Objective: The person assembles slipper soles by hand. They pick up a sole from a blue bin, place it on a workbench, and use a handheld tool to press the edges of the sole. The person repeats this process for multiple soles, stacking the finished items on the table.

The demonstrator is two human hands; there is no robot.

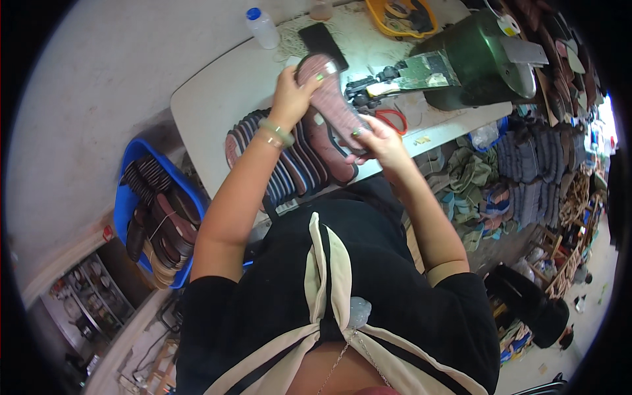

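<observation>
A pinkish-brown shoe insole (331, 99) is held up over the table in both hands, slightly blurred. My left hand (294, 97) is closed around its broad far end, thumb on top. My right hand (382, 141) grips the narrower near end, with the thumb over the upper face. Beneath it, another pinkish insole (322, 141) lies against a row of insoles (276, 161) packed on edge along the table's near side. Right of the held insole is the working head (372, 89) of a green sewing machine (471, 62).
On the white table (204, 99) are a dark phone (322, 43), a blue-capped bottle (263, 29), red-handled scissors (394, 120) and a yellow basket (403, 31). A blue crate (131, 178) of soles stands at left. Piled fabric pieces (474, 178) lie at right.
</observation>
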